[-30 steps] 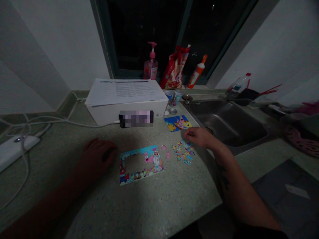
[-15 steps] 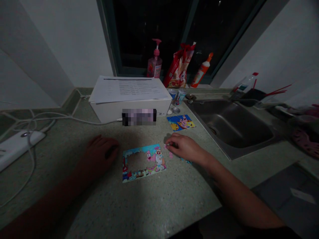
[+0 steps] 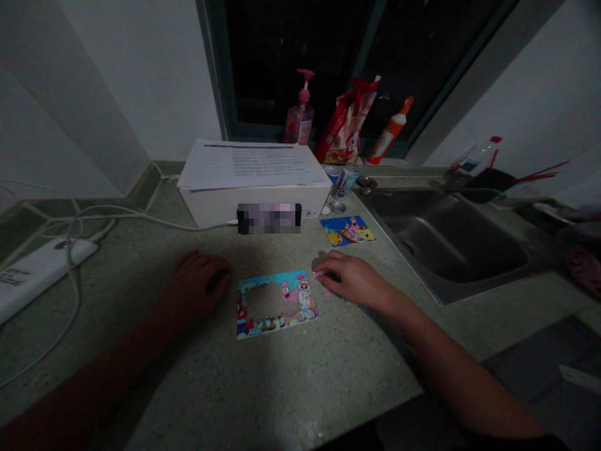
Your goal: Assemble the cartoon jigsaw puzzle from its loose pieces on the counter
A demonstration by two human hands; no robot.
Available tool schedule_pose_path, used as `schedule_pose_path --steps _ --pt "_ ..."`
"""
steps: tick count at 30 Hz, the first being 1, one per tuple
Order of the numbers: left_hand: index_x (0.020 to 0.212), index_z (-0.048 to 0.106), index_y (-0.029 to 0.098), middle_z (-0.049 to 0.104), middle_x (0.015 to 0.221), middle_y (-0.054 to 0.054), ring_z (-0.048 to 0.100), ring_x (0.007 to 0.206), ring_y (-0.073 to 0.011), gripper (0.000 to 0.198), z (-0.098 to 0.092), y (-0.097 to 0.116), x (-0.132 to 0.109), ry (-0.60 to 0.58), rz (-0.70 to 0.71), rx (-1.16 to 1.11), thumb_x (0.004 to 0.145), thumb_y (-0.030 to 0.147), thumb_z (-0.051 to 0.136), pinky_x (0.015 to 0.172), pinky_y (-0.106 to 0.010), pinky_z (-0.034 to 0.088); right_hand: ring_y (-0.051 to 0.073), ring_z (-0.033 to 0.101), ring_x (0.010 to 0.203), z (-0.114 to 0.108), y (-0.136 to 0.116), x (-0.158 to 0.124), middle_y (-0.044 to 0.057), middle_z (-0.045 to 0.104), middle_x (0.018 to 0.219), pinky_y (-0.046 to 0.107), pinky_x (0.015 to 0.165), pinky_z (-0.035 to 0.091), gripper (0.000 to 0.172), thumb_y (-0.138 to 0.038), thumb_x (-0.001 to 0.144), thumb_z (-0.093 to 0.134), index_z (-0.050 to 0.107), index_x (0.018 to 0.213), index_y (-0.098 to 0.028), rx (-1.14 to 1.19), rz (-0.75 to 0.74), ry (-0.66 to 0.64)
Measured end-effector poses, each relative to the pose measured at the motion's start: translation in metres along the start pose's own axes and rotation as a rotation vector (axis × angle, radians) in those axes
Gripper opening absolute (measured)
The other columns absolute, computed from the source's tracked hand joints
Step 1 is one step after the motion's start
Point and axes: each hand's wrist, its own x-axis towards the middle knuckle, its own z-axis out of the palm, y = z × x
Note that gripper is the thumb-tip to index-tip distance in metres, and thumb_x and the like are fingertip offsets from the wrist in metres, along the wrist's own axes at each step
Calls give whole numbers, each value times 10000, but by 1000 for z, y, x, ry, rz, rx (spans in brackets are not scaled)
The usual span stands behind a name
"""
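Kids' cartoon jigsaw puzzle [image 3: 300, 300] lying flat on the bench [image 3: 282, 388], outer part built, big hole in the middle. Right at the edge of it, the right hand's [image 3: 357, 282] fingers [image 3: 334, 274] are curled down on a small pink puzzle piece [image 3: 319, 274], maybe pinching it, though I can't really tell from this angle. A few loose pieces [image 3: 359, 305] peek out under the hand. The left hand [image 3: 200, 285] rests relaxed and empty left of the puzzle, not touching it. Just beyond the right fingers lies a picture card [image 3: 347, 230] in the same cartoon style, flat and handy for a glance. Farther past them sits a white box [image 3: 211, 210] with papers [image 3: 253, 164] on top, and a steel sink [image 3: 446, 244] off to the right.
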Motion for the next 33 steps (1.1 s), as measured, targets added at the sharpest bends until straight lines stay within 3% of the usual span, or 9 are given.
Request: schedule_pose_path --steps 6,15,33 --pt "1095 738 298 832 1163 -84 762 1129 -318 242 1 -1 0 19 12 4 1022 336 511 1288 -652 391 227 732 1006 -3 2 -1 84 746 1146 375 909 570 285 -155 1042 630 776 1275 -231 9 7 -7" --pt "1093 744 290 834 1149 -79 769 1124 -326 243 1 -1 0 22 3 -6 1019 337 518 1281 -681 393 241 732 1002 -4 7 0 71 753 1069 383 889 563 174 -184 1030 613 778 1047 -235 2 34 -7" --pt "1103 749 324 834 1164 -64 762 1147 -309 257 -2 2 0 8 -14 9 1030 338 503 1309 -619 383 232 733 962 -4 5 -1 68 755 1061 367 852 551 159 -208 1020 640 774 1098 -240 11 45 -20"
